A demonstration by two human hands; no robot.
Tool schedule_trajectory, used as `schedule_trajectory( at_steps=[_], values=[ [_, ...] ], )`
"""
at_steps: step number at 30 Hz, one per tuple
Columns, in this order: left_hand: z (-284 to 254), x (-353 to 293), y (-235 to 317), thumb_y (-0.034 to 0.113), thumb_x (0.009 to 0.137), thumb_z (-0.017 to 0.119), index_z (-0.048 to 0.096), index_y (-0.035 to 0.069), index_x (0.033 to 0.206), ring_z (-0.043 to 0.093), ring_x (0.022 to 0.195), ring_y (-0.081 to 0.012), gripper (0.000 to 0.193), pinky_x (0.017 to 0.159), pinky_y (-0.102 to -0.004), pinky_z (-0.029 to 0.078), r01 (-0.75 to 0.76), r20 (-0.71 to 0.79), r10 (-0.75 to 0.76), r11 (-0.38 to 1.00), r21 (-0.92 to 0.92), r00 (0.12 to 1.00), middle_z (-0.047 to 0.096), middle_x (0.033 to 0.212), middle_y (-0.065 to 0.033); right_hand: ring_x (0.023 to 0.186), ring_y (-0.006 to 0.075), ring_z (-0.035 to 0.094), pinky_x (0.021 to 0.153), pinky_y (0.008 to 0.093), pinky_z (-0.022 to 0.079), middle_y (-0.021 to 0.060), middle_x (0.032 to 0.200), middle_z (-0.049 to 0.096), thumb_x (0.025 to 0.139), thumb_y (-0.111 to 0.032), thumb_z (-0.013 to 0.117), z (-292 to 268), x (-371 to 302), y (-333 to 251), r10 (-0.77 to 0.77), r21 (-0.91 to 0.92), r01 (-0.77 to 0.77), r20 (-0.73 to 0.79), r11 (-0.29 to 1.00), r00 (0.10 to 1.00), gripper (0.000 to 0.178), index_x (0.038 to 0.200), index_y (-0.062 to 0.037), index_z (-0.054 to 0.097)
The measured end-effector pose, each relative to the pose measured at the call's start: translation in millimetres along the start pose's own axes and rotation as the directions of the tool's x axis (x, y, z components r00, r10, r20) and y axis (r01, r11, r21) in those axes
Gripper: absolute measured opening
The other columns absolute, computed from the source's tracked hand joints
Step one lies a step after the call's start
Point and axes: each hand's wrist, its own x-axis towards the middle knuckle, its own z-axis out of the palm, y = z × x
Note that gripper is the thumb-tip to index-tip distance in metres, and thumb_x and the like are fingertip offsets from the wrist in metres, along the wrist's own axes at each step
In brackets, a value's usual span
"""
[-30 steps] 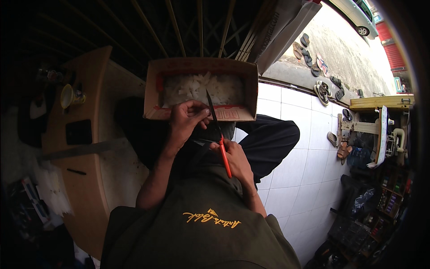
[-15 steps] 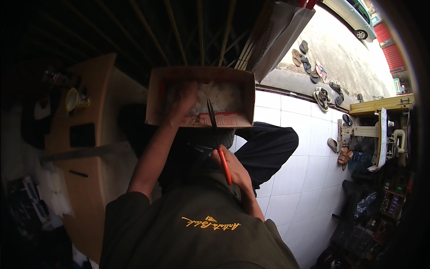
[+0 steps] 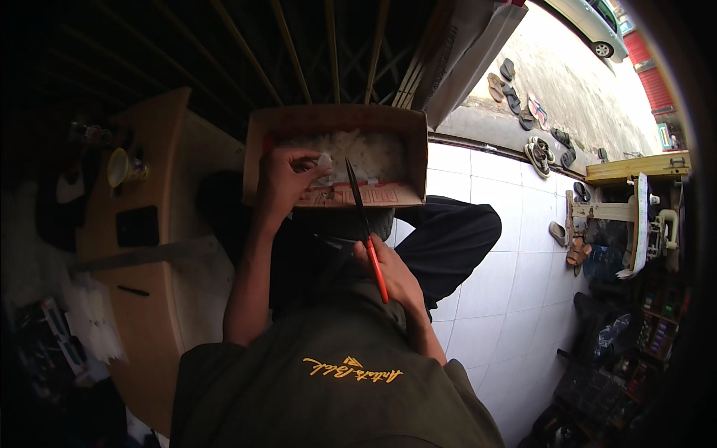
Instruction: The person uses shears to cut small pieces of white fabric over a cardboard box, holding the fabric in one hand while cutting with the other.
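Left hand pinching a white piece over the box
Right hand grips scissors, blades reaching over the near edge, open room between piece and blades

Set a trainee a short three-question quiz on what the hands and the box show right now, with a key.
1. Multiple choice: what does the right hand hold?
(a) a black pen
(b) red-handled scissors
(c) a sandal

2. True or false: the left hand is empty.

3. Fill the gap: the cardboard box holds a heap of ____ pieces (give the colour).

Key:
1. b
2. False; its fingertips pinch a small white piece.
3. white
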Motion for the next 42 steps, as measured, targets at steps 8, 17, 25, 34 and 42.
schedule_trajectory(
  at_steps=[8,17,25,34,42],
  values=[
    [14,-32,27,0.005,0.085,0.074,0.073,0.0,0.095,0.056,0.052,-0.0023,0.011,0.045,-0.0183,0.041,-0.035,0.031,0.038,0.996,-0.083,0.999,0.07,0.072,-0.0028,0.09,0.0455,0.061,0.079,0.0469,0.045,0.029,0.09,0.062,0.096,-0.06,0.048,0,0,-3,-0.002,-0.035,0.002,-0.005,0.999,1.0,0.065,0.112,0.003,0.049],
    [27,-39,12,0.006,0.09,0.07,0.071,0.0,0.1,0.055,0.052,-0.0029,0.012,0.046,-0.0188,0.042,-0.031,0.111,0.049,0.987,-0.159,0.993,0.069,0.083,-0.0028,0.098,0.0462,0.062,0.084,0.0475,0.046,0.0296,0.096,0.063,0.091,-0.066,0.051,-2,-1,-4,0.017,-0.062,-0.015,0.031,0.998,0.999,0.075,0.117,0.004,0.046],
    [31,-41,-1,0.006,0.091,0.067,0.068,-0.003,0.101,0.058,0.057,-0.0049,0.013,0.044,-0.0191,0.045,0.102,0.194,-0.032,0.924,-0.367,0.981,0.069,0.082,-0.0057,0.097,0.0431,0.063,0.084,0.0447,0.046,0.0272,0.095,0.063,0.087,-0.068,0.056,2,-3,-2,-0.031,-0.058,0.031,0.003,0.998,1.0,0.081,0.119,0.0053,0.046],
    [30,-39,-5,0.005,0.092,0.066,0.066,-0.005,0.103,0.062,0.067,-0.0078,0.015,0.049,-0.02,0.051,0.142,0.191,-0.073,0.915,-0.377,0.979,0.07,0.088,-0.0092,0.088,0.0417,0.064,0.079,0.0436,0.047,0.0266,0.086,0.064,0.093,-0.058,0.053,-13,-2,-20,0.12,-0.003,-0.12,0.049,0.993,0.992,0.066,0.106,0.0061,0.059],
    [31,-42,3,0.005,0.092,0.067,0.067,-0.004,0.104,0.066,0.072,-0.0089,0.016,0.054,-0.0204,0.053,0.038,0.021,-0.033,0.92,-0.39,0.999,0.071,0.091,-0.0091,0.093,0.0465,0.063,0.081,0.0465,0.047,0.0285,0.09,0.064,0.093,-0.064,0.049,3,3,12,-0.059,0.0,0.059,0.019,0.998,0.998,0.072,0.119,0.0039,0.048]
  ],
)
